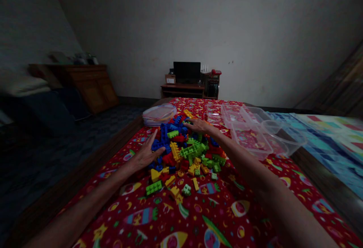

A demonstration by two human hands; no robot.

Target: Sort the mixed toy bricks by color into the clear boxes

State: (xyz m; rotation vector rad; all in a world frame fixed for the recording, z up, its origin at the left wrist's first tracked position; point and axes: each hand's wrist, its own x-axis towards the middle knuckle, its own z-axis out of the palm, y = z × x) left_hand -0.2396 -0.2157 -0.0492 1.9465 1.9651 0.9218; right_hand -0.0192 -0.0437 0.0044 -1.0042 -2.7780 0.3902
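At one brick pile (188, 151) are left grip (145, 155), spread empty, and right grip (199, 125), state unclear.

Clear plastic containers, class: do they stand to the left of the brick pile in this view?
No, the clear plastic containers stand to the right of the brick pile.

Brick pile (175, 152) — lower layers hidden. Patterned cloth (320, 136), R of pile, cut by edge. Items (91, 59) on cabinet (90, 83), L of pile — blurry, can't ID.
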